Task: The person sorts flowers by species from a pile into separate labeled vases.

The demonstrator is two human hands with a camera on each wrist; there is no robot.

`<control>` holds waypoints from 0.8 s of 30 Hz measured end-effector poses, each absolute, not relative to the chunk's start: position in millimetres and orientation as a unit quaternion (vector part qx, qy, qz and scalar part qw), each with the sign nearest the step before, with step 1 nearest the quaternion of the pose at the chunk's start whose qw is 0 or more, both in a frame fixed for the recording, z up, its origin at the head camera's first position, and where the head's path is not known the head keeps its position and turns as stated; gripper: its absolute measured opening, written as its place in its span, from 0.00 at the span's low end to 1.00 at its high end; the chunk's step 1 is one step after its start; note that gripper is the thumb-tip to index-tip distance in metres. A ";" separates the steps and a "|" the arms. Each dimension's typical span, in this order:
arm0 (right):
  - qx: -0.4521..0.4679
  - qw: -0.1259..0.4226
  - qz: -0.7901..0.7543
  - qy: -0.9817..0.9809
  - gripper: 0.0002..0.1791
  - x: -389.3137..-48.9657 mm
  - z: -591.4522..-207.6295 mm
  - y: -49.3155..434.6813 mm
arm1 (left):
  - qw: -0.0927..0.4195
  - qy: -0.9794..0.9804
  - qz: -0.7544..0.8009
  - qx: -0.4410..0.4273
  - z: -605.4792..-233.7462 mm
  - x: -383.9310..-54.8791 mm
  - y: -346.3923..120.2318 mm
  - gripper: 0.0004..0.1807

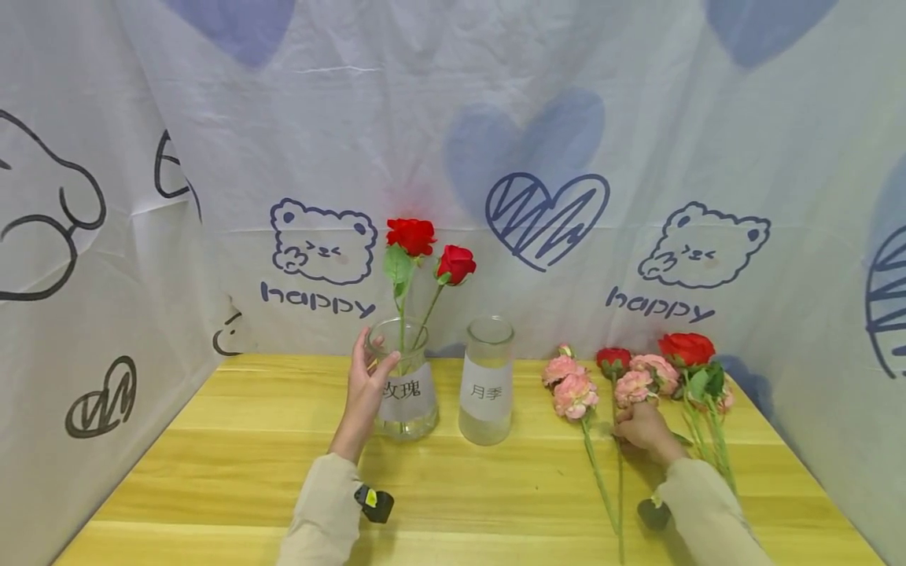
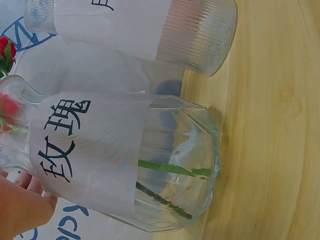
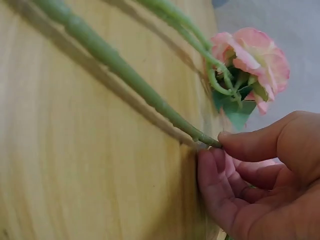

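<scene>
My left hand (image 1: pixel 364 389) grips the neck of a wide glass vase (image 1: pixel 418 424), thumb in front. A paper label (image 2: pixel 90 150) with two dark characters is on the vase. Two red roses stand in it, one rose (image 1: pixel 412 236) higher than the other rose (image 1: pixel 456 265); their stem ends (image 2: pixel 172 167) show through the glass base. At the right, my right hand (image 1: pixel 646 428) pinches a green stem (image 3: pixel 135 92) between thumb and fingers, close over the table. That stem leads up to a red rose (image 1: pixel 613 360) lying among pink flowers.
A narrower labelled glass vase (image 1: pixel 486 424) stands right of the first. Pink flowers (image 1: pixel 572 389) lie left of my right hand, and another red rose (image 1: pixel 686 348) with pink blooms lies to its right. A printed cloth (image 1: pixel 425 157) hangs behind the wooden table (image 1: pixel 453 503).
</scene>
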State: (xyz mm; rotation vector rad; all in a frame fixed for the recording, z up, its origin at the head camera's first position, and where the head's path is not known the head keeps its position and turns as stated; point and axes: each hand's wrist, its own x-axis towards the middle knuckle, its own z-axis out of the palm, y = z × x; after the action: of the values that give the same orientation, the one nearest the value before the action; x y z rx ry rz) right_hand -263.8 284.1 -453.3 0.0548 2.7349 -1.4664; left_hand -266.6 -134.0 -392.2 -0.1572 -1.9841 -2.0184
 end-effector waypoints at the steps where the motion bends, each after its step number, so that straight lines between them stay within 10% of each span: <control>1: 0.021 0.022 -0.479 0.878 0.22 -263.3 -453.1 284.2 | 0.153 -0.692 -0.703 -0.055 -392.5 -266.5 -133.9 0.41; 9: 0.029 0.056 -0.498 0.865 0.06 -261.8 -444.9 289.1 | 0.148 -0.695 -0.701 -0.055 -393.4 -266.9 -133.0 0.41; 24: 0.022 0.085 -0.589 0.803 0.12 -262.6 -411.8 292.2 | 0.152 -0.690 -0.706 -0.053 -393.0 -268.0 -134.0 0.41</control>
State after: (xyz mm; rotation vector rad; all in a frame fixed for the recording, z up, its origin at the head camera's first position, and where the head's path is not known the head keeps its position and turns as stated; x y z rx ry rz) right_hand -262.6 292.2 -411.8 0.0660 2.3950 -1.7564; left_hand -268.0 -134.0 -393.0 -0.1523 -1.9791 -2.0269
